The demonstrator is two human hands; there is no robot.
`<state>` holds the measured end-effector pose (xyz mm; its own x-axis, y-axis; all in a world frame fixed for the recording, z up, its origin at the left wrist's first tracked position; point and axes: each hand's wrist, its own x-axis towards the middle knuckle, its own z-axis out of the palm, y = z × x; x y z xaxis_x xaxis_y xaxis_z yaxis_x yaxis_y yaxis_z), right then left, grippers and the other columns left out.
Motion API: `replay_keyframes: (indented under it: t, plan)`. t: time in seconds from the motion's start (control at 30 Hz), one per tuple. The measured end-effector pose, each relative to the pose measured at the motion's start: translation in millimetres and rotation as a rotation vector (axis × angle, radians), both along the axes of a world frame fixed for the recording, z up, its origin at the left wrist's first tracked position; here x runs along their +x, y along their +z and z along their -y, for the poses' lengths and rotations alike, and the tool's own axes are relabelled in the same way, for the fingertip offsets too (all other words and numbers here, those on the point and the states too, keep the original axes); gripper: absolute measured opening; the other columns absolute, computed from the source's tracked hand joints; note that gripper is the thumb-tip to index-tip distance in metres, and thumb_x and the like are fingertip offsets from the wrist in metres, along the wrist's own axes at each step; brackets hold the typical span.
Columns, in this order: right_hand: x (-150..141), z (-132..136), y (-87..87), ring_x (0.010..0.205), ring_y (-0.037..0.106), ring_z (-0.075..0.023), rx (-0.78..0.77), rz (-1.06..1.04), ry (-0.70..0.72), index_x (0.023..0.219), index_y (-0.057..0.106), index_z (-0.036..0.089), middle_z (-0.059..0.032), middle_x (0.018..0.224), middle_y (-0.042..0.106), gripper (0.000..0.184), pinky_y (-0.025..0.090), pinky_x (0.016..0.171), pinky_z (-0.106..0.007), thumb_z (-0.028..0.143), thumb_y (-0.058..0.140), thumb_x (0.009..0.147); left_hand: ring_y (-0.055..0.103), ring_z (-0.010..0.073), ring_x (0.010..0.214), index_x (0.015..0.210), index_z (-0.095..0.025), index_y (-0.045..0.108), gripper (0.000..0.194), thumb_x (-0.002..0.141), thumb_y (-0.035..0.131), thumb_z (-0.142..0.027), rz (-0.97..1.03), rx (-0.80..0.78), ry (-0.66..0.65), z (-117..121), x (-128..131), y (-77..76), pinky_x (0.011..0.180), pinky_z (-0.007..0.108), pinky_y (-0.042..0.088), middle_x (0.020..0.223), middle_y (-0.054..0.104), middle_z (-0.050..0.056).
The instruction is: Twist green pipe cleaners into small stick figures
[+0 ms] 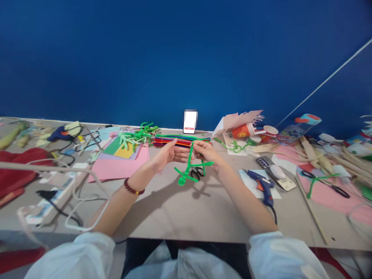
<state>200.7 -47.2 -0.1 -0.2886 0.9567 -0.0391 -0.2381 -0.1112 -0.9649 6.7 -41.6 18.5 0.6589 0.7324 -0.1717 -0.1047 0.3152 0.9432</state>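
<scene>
Between both hands point(168, 152) point(206, 152), pipe-cleaner figure point(189, 161) slanting down-left

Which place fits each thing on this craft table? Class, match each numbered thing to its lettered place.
Things:
1. Bead bracelet
2. Glue gun
3. Scissors
4. Green pipe-cleaner figure

Places:
A. Raised between the left hand and right hand
B. Around the left wrist
C. On white paper
D. On the table, beneath the figure

Pairs: 1-B, 2-C, 3-D, 4-A
</scene>
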Motion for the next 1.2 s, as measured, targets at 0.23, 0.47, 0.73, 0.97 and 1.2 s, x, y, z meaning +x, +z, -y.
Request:
replay_keyframes:
  t: [0.23,0.47,0.73,0.97,1.2]
  plan:
    - [-9,5,0.6,0.041,0.029,-0.0036,0.045,0.020,-0.052,0.070,0.056,0.018,0.0088,0.050,0.041,0.043,0.016,0.044,-0.023,0.053,0.078,0.059,0.066,0.0168,0.072,0.083,-0.014,0.071,0.032,0.075,0.067,-0.044,-0.235,0.378,0.235,11,10,-8.0,0.069,0.027,0.050,0.078,0.074,0.007]
    - [-25,12,-2.2,0.040,0.025,-0.0031,0.045,0.014,-0.204,0.068,0.055,0.019,0.0097,0.048,0.041,0.043,0.014,0.042,-0.023,0.053,0.079,0.055,0.059,0.0122,0.060,0.080,-0.017,0.069,0.026,0.081,0.061,-0.042,-0.525,0.830,0.499,20,15,-17.0,0.056,0.022,0.043,0.073,0.070,0.002]
    - [-22,11,-1.7,0.044,0.027,-0.0042,0.107,0.036,-0.245,0.072,0.065,0.018,0.0057,0.055,0.051,0.035,0.017,0.043,-0.024,0.046,0.079,0.058,0.057,0.0112,0.055,0.072,-0.016,0.059,0.024,0.080,0.060,-0.039,-0.213,0.488,0.323,18,14,-9.4,0.055,0.022,0.044,0.064,0.061,0.000]
    - [-18,8,-6.8,0.045,0.029,-0.0043,0.135,-0.069,-0.131,0.068,0.066,0.018,0.0038,0.059,0.053,0.033,0.018,0.043,-0.024,0.046,0.080,0.058,0.045,0.0062,0.044,0.064,-0.013,0.058,0.023,0.071,0.070,-0.032,0.182,-0.048,0.050,12,14,-7.4,0.049,0.021,0.037,0.053,0.050,-0.002]
    - [-9,12,0.9,0.051,0.035,-0.0061,0.300,0.013,0.045,0.068,0.068,0.018,0.0016,0.069,0.050,0.029,0.026,0.046,-0.025,0.046,0.076,0.067,0.041,0.0078,0.041,0.055,-0.015,0.054,0.036,0.079,0.064,-0.040,0.340,-0.029,-0.141,18,17,-22.5,0.051,0.025,0.036,0.043,0.042,-0.002]
